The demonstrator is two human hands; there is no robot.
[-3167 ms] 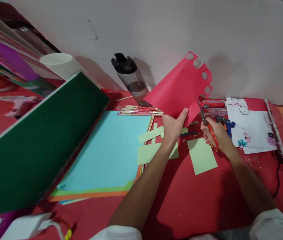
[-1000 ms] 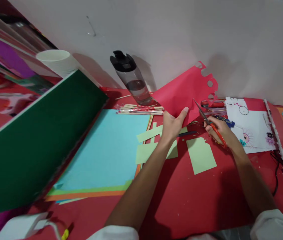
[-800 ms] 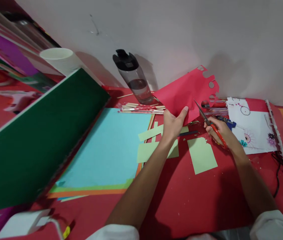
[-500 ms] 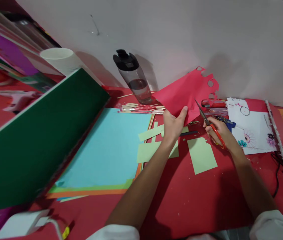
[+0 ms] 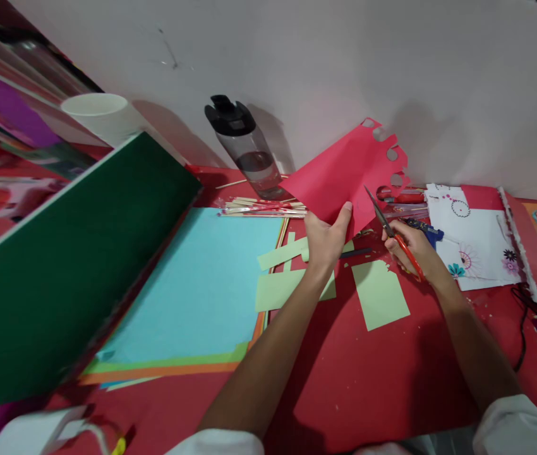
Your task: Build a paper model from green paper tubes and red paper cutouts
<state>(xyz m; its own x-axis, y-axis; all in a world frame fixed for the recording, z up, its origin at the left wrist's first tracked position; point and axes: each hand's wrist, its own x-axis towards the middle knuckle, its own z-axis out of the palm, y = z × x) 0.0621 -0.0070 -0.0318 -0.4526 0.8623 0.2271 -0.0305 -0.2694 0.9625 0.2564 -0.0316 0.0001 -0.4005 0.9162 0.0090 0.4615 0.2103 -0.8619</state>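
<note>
Blue sheet: I am taking the blue sheet as landmark; it is lying on the red tabletop, green and orange paper edges peeping out from under it.
Left hand: just right of the blue sheet's far right corner, it is pinching the red sheet firmly, thumb pressing on top, the fingers beneath mostly hiding from me.
Holes and bites: beyond that same corner, the red sheet is tilting up off the table, showing round holes along its ragged far end.
Right hand: well right of the blue sheet, it is closing around the orange handles of the scissors.
Blades: they are pointing away, looking nearly together; the tip is overlapping the red sheet from here, though I can't tell whether it is touching.
Pale green strips: they are crossing near the blue sheet's right edge, while a pale green card is lying farther right.
Bottle: it is standing behind the blue sheet, sticks lying between.
Green board: it is slanting along the blue sheet's left side.
</note>
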